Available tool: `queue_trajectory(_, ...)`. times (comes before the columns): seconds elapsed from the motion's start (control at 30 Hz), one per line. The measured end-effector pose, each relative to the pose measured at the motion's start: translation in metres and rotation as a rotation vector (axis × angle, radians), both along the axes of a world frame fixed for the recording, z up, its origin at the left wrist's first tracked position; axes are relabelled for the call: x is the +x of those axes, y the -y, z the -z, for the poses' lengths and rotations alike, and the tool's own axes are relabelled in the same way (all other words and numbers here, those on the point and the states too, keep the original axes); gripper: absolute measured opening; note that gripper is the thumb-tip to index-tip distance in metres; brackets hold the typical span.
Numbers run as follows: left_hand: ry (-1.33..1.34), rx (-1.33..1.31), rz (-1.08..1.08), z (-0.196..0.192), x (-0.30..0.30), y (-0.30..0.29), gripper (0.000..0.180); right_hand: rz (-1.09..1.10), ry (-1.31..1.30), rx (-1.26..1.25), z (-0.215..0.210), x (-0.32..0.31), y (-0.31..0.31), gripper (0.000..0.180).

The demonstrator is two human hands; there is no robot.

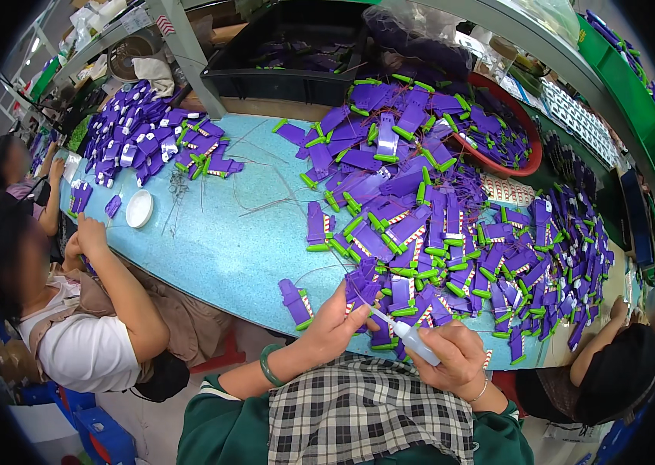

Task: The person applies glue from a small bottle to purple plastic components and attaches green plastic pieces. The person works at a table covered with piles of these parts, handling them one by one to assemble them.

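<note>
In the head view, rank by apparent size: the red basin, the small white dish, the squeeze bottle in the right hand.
1. Red basin, though partly hidden under purple parts.
2. and 3. White dish and squeeze bottle look alike; the bottle is nearer, so unranked.

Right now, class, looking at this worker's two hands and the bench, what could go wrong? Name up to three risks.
1. The right hand points a small squeeze bottle with a fine nozzle at the purple part pinched by the left hand; a slip could put its contents on the fingers.
2. The heap of purple and green parts crowds the table edge, so a nudge may tip some off.
3. Loose thin wires could snag.
</note>
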State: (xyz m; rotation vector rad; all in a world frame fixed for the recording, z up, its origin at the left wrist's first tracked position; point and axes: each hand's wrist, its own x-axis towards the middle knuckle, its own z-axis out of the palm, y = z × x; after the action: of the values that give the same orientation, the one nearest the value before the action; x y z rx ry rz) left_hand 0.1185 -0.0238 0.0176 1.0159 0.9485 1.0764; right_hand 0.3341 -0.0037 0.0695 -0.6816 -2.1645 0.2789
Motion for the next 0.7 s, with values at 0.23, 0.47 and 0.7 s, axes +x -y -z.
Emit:
queue_trajectory(0.23, -0.062, 0.048, -0.029, 0.0018, 0.0043, -0.0006, 0.034, 0.014, 0.013, -0.018, 0.0001, -0.0028, 0.0006, 0.045)
queue_trajectory(0.47, -0.138, 0.100, -0.034, 0.0008, 0.0039, -0.0015, 0.032, 0.011, 0.030, -0.050, 0.0026, -0.0014, 0.0021, 0.048)
queue_trajectory(0.7, 0.395, -0.023, -0.057, 0.0011, -0.0038, -0.0036, 0.035, 0.024, -0.004, -0.009, -0.0003, 0.0003, 0.0011, 0.045)
